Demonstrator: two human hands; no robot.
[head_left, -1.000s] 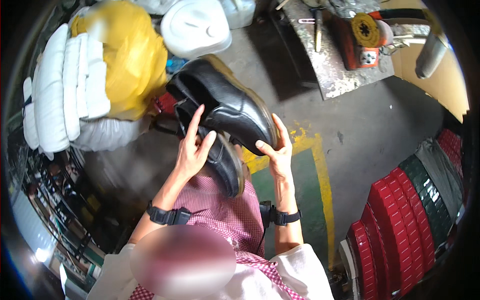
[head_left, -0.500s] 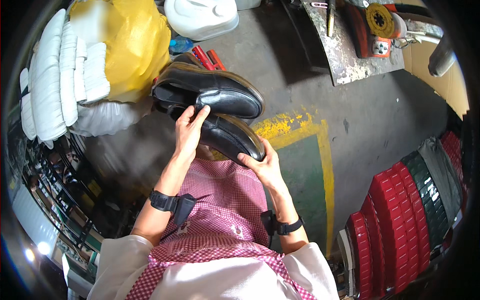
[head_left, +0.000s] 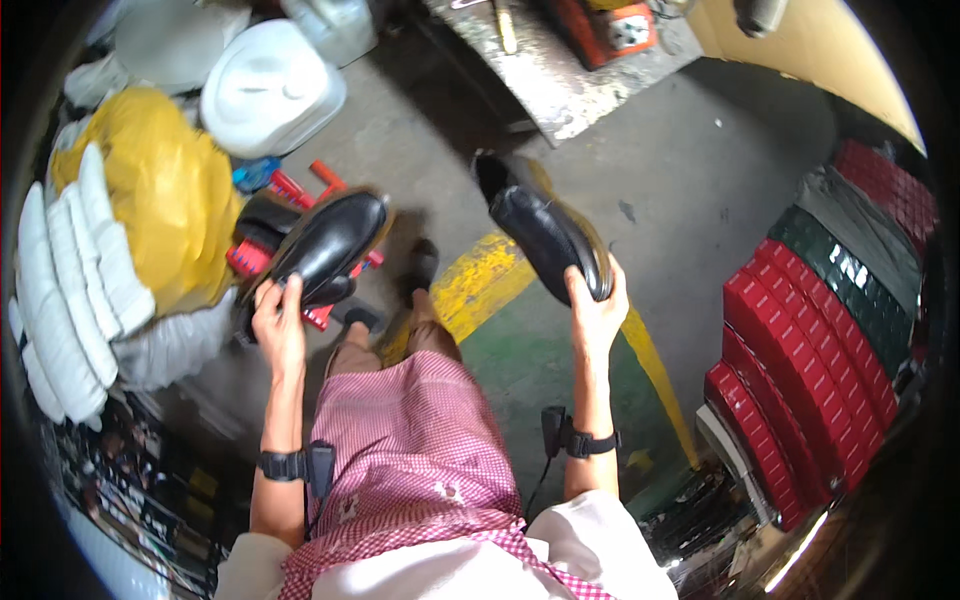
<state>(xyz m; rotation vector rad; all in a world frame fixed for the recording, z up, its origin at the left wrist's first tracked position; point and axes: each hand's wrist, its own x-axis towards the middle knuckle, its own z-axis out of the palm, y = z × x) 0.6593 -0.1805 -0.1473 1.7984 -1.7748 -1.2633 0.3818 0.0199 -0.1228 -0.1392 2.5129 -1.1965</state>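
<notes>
A black leather shoe [head_left: 335, 238] with a brown sole edge is in my left hand [head_left: 279, 325], its toe pointing up and right. My fingers are closed near the shoe's opening. Out to the right, my right hand [head_left: 600, 312] grips the toe end of a second black shoe [head_left: 543, 232]; that shoe's opening points up and left. The two shoes are well apart. Behind the left shoe, more black footwear [head_left: 268, 218] rests on a red frame [head_left: 250, 258], partly hidden.
White padded pieces [head_left: 85, 290] and a yellow sack [head_left: 165, 195] are piled at left, below a white plastic jug [head_left: 270, 90]. A worn work table [head_left: 575, 100] stands ahead. Stacked red boxes [head_left: 810, 360] rise at right. Yellow lines [head_left: 480, 285] mark the grey floor.
The two shoes, close together before, are now apart. My right hand has carried one to the right; my left has moved left and holds the other. The view has shifted rightward.
</notes>
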